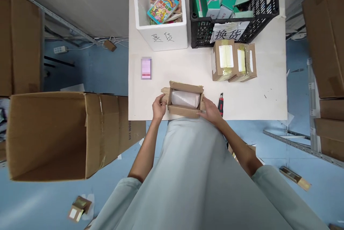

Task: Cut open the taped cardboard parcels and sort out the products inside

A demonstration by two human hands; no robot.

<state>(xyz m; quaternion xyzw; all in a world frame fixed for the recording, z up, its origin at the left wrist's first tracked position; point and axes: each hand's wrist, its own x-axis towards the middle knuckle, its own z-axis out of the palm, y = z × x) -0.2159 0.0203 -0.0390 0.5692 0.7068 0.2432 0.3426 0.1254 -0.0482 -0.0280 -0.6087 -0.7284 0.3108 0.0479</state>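
A small cardboard box point(185, 111) lies at the table's front edge, its flaps spread apart. Inside it sits a whitish item in clear plastic wrapping point(185, 99); what the wrapping covers cannot be made out. My left hand point(159, 108) pinches the box's left end flap. At the opposite end, my right hand point(211, 111) grips the right side, thumb by the front flap. Just right of that hand, a red and black utility knife point(220, 104) lies on the table.
On the white table point(174, 65) stand a white foam bin point(169, 40) with booklets, a black crate point(233, 22) with green boxes, and taped cartons point(225, 61). A pink card-like item point(146, 68) lies left. A large open carton point(102, 133) stands left of the table.
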